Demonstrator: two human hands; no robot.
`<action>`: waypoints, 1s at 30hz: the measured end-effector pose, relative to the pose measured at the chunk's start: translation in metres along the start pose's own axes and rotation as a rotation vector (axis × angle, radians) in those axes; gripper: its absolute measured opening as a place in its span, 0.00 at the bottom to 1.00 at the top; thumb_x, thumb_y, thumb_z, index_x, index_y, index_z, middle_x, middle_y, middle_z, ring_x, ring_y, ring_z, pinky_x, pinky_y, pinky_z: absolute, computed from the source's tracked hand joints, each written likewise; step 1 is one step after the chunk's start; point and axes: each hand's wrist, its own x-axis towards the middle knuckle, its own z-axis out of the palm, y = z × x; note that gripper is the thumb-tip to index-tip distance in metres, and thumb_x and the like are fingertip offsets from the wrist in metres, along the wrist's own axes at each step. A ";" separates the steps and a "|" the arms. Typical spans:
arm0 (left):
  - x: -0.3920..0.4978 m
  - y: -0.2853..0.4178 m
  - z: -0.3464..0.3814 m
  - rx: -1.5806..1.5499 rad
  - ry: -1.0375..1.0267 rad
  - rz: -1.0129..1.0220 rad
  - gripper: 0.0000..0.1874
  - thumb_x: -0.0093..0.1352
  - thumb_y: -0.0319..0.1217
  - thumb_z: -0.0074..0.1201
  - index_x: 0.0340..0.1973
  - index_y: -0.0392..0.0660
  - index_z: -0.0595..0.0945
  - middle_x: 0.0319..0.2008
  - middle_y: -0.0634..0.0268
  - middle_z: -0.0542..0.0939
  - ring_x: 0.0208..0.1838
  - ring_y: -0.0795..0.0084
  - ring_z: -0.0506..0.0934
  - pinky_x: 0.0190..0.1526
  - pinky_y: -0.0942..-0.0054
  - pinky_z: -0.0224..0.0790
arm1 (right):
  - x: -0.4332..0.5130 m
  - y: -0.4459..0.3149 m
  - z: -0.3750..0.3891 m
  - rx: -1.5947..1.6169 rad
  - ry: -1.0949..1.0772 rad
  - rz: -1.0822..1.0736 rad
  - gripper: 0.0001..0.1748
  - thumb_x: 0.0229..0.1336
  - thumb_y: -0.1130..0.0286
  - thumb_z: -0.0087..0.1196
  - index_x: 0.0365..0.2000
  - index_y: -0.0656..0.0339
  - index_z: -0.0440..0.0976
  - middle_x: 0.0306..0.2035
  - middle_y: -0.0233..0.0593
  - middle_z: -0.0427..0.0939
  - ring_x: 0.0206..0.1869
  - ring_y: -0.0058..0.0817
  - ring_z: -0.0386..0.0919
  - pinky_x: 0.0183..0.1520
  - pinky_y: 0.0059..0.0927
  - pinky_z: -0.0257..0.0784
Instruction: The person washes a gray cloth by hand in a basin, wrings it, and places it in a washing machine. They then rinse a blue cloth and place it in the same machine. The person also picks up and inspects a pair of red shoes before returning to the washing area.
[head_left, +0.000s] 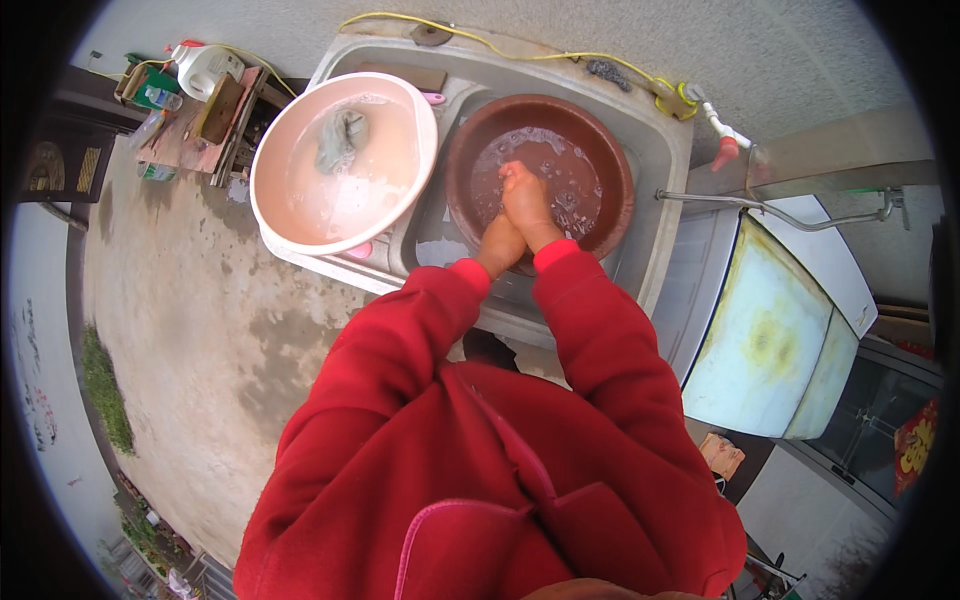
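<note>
My left hand (501, 241) and my right hand (526, 201) are pressed together over the near part of a brown basin (616, 176) of water with bubbles. The basin stands in the sink's right bowl. Whether anything lies between my palms is hidden. To the left, a pale pink basin (264, 184) with a white rim holds cloudy water, and a grey-green cloth (330, 146) lies partly in it. A pink handle (433, 98) shows behind that basin, and another pink piece (361, 250) shows under its near edge.
The stone sink (675, 172) has a yellow hose (525, 56) along its back. A tap with a red handle (725, 153) and a metal pipe (795, 223) are at the right, above a washing machine (765, 330). A white jug (206, 70) stands on a low table (180, 139) at the left.
</note>
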 end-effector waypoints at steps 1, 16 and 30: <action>-0.002 0.000 -0.002 0.045 0.021 0.000 0.24 0.64 0.44 0.48 0.45 0.34 0.75 0.37 0.40 0.78 0.45 0.44 0.76 0.45 0.56 0.67 | -0.001 0.000 0.003 -0.059 0.037 0.008 0.13 0.61 0.64 0.44 0.39 0.59 0.74 0.25 0.44 0.78 0.29 0.39 0.78 0.35 0.40 0.70; -0.042 0.034 -0.089 -1.024 -0.136 -0.249 0.21 0.68 0.35 0.50 0.54 0.42 0.68 0.37 0.66 0.77 0.33 0.76 0.76 0.25 0.79 0.69 | -0.026 0.009 -0.075 1.006 -0.439 0.306 0.16 0.62 0.63 0.47 0.45 0.62 0.71 0.37 0.35 0.75 0.35 0.20 0.75 0.32 0.22 0.73; -0.154 0.003 -0.169 -1.220 0.127 -0.046 0.14 0.73 0.31 0.35 0.47 0.40 0.75 0.41 0.66 0.78 0.42 0.76 0.75 0.45 0.75 0.68 | -0.104 -0.099 -0.037 0.464 -0.276 -0.379 0.16 0.55 0.71 0.56 0.45 0.62 0.75 0.49 0.41 0.72 0.53 0.30 0.69 0.56 0.27 0.63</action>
